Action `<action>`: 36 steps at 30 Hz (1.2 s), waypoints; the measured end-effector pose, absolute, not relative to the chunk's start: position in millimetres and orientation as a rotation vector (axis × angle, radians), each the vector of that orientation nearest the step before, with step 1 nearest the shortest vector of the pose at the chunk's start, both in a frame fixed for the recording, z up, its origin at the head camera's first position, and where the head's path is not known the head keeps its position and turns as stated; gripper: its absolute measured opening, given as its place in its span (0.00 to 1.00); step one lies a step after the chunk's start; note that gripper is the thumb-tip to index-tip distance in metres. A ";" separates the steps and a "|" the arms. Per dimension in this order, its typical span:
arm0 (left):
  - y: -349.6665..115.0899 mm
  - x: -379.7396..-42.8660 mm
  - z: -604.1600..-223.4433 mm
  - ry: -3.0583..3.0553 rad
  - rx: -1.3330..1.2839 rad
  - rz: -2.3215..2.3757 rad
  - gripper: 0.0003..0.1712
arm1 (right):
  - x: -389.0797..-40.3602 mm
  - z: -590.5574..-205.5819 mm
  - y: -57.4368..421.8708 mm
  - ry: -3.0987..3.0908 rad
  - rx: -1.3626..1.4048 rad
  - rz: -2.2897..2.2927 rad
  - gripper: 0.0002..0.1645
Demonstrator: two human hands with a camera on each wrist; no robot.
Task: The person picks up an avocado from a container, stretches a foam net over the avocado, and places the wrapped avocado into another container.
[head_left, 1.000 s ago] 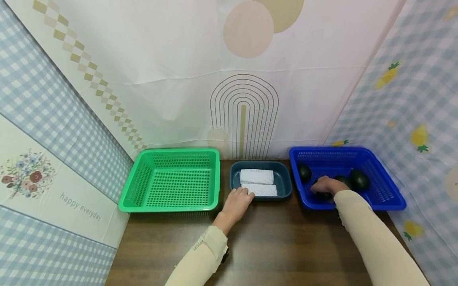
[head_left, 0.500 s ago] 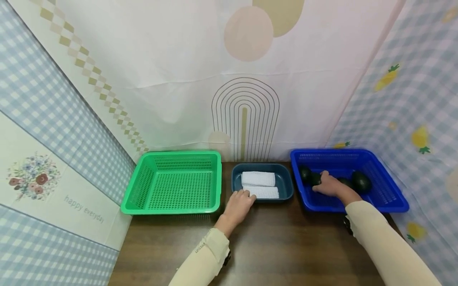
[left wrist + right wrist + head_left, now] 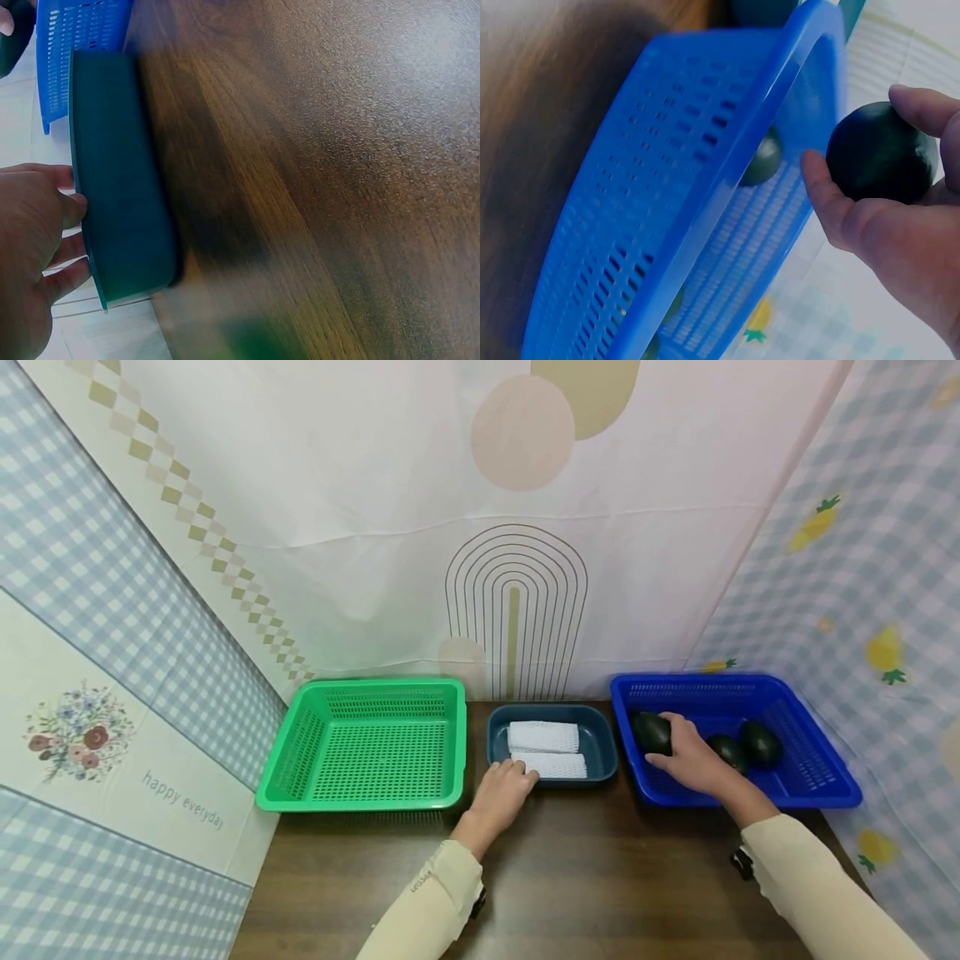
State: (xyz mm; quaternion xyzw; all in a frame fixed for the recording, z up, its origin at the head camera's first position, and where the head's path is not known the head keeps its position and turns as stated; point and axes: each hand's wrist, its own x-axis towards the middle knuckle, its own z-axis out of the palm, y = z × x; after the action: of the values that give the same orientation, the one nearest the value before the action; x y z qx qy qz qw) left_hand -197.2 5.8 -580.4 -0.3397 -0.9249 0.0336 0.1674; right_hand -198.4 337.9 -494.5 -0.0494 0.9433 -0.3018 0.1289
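My right hand [image 3: 692, 760] holds a dark green avocado [image 3: 651, 733] between thumb and fingers, over the left side of the blue basket [image 3: 813, 752]. In the right wrist view this avocado [image 3: 881, 154] looks smooth and round, above the basket's rim. Two more avocados, one at the right [image 3: 761, 743] and one beside it [image 3: 726, 752], lie in the basket. My left hand [image 3: 501, 797] rests at the front rim of the dark teal tray [image 3: 600, 743], its fingertips reaching over the edge. Two white foam net sleeves [image 3: 543, 737] lie flat in that tray.
A green perforated basket [image 3: 375, 806] stands at the left of the brown wooden table [image 3: 570, 877]. The teal tray sits between the two baskets. Patterned cloth [image 3: 360, 568] hangs behind and on both sides.
My right hand has shifted left in the blue basket and raised an avocado, which now shows clearly between its fingers. The left hand stays at the tray's rim.
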 end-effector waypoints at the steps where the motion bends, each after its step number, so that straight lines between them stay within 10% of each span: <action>1: 5.8 -197.6 -580.4 -2.626 -0.967 0.096 0.10 | -196.2 -494.1 335.3 2.755 -0.156 -0.880 0.51; 36: 5.7 -197.0 -582.5 -2.622 -0.960 0.082 0.10 | -120.0 -526.5 250.0 2.959 -0.563 -0.874 0.46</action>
State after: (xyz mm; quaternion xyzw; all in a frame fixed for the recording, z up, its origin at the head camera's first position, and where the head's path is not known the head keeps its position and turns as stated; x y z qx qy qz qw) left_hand -197.0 5.7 -582.5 -0.3384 -0.9245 0.0290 0.1732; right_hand -120.0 250.0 -526.5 -0.1796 0.9434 -0.2788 0.0026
